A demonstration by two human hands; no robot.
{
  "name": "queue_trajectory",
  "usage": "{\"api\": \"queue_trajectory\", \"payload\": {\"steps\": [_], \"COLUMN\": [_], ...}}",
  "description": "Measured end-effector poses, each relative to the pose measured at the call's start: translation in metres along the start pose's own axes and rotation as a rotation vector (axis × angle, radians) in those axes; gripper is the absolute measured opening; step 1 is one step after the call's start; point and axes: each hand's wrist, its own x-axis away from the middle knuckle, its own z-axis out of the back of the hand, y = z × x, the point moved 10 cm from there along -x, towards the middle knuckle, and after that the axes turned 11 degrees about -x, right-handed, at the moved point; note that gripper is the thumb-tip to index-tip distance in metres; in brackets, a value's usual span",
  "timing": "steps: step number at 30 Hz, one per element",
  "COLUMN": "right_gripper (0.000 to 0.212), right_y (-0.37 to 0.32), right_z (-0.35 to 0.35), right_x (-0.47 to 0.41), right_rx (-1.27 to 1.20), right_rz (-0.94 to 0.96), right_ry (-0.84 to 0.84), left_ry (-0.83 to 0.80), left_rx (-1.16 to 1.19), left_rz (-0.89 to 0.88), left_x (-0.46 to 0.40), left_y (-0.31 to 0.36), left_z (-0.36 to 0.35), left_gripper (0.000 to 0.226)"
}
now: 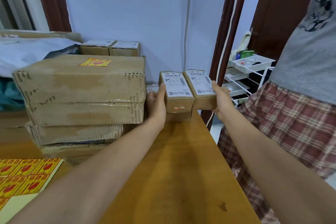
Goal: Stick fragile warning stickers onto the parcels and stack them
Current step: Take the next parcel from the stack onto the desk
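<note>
1. Hands press two small parcels together: the left hand (157,99) grips the left small parcel (176,90), and the right hand (221,97) grips the right small parcel (201,87), fingers curled around their outer sides.
2. Both parcels sit atop another small box at the surface's (181,160) far end.
3. Beside them stands a stack of large parcels (81,100), one fragile sticker (95,62) on top.
4. A sticker sheet (23,176) lies near left.

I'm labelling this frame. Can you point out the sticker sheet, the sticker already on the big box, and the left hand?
sticker sheet (27,176): head view, on a printed sticker.
box sticker (95,62): head view, its middle.
left hand (157,101): head view, back of hand.
</note>
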Motion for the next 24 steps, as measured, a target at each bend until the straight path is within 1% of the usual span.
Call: {"api": "queue_trajectory", "payload": {"steps": [2, 3, 5, 6, 7, 9, 12, 14, 17, 18, 20, 22, 24], "right_gripper": [0.024, 0.024, 0.023, 0.024, 0.024, 0.022, 0.018, 0.013, 0.013, 0.011, 0.008, 0.011, 0.015], "right_y": [0.000, 0.001, 0.003, 0.004, 0.007, 0.012, 0.016, 0.019, 0.025, 0.026, 0.029, 0.033, 0.039], "right_z": [0.011, 0.017, 0.028, 0.033, 0.038, 0.046, 0.056, 0.061, 0.068, 0.071, 0.073, 0.075, 0.077], "right_x": [0.011, 0.018, 0.032, 0.039, 0.045, 0.058, 0.074, 0.085, 0.099, 0.104, 0.117, 0.130, 0.144], "right_rx": [-0.007, -0.005, 0.011, 0.025, 0.042, 0.048, 0.046, 0.060, 0.086, 0.100, 0.118, 0.100, 0.090], "right_rz": [0.003, -0.002, -0.013, -0.020, -0.030, -0.047, -0.050, -0.057, -0.062, -0.053, -0.032, -0.028, -0.039], "right_ry": [-0.016, -0.025, -0.035, -0.037, -0.037, -0.037, -0.027, -0.028, -0.014, -0.002, 0.015, 0.026, 0.027], "left_ry": [-0.035, -0.062, -0.128, -0.154, -0.171, -0.194, -0.232, -0.243, -0.255, -0.264, -0.273, -0.266, -0.251], "left_rx": [0.019, 0.039, 0.103, 0.130, 0.133, 0.093, 0.082, 0.087, 0.084, 0.073, 0.065, 0.084, 0.097], "left_rz": [0.032, 0.068, 0.155, 0.189, 0.204, 0.218, 0.225, 0.208, 0.180, 0.170, 0.142, 0.141, 0.150], "left_x": [0.007, 0.011, 0.024, 0.031, 0.037, 0.048, 0.064, 0.071, 0.082, 0.086, 0.093, 0.099, 0.106], "left_y": [-0.001, -0.004, -0.009, -0.012, -0.014, -0.021, -0.031, -0.037, -0.046, -0.048, -0.051, -0.056, -0.062], "left_z": [-0.003, -0.006, -0.012, -0.015, -0.015, -0.015, -0.013, -0.010, -0.001, 0.001, 0.008, 0.015, 0.023], "left_gripper": [0.046, 0.046, 0.035, 0.034, 0.040, 0.051, 0.054, 0.064, 0.069, 0.066, 0.053, 0.042, 0.036]}}
